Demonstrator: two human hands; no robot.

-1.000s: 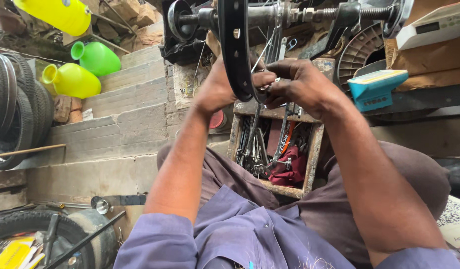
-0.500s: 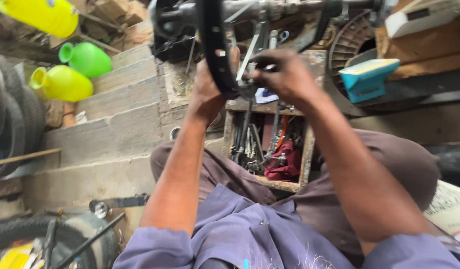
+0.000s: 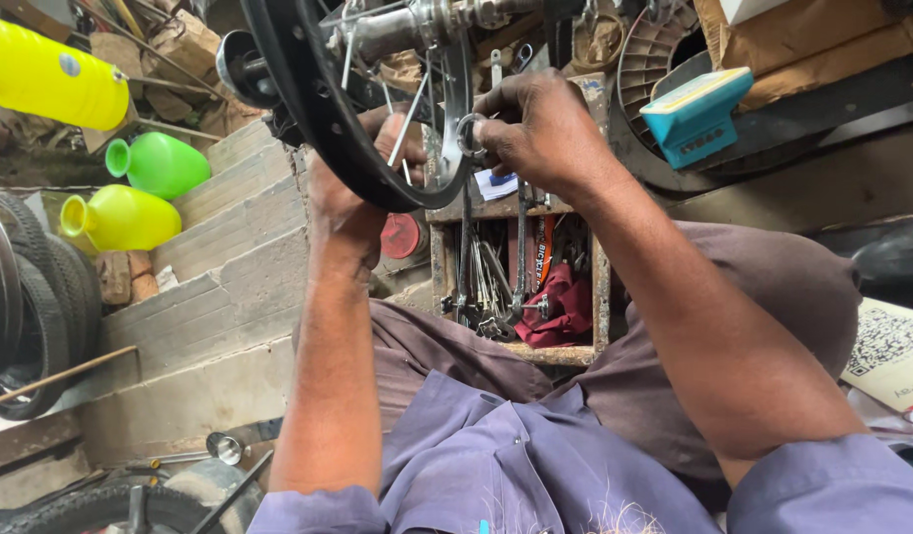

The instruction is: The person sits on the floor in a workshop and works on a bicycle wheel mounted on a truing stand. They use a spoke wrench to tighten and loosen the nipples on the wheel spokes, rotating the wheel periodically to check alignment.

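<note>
Head view: black wheel rim gripped by left hand; small metal ring pinched by right hand beside rim. Ring could be dropped into toolbox clutter if pinch loosens.

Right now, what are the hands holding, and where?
Left hand grips the black wheel rim from behind; right hand pinches a small metal ring beside the spokes.

Both hands on black wheel rim, wooden toolbox below
</note>
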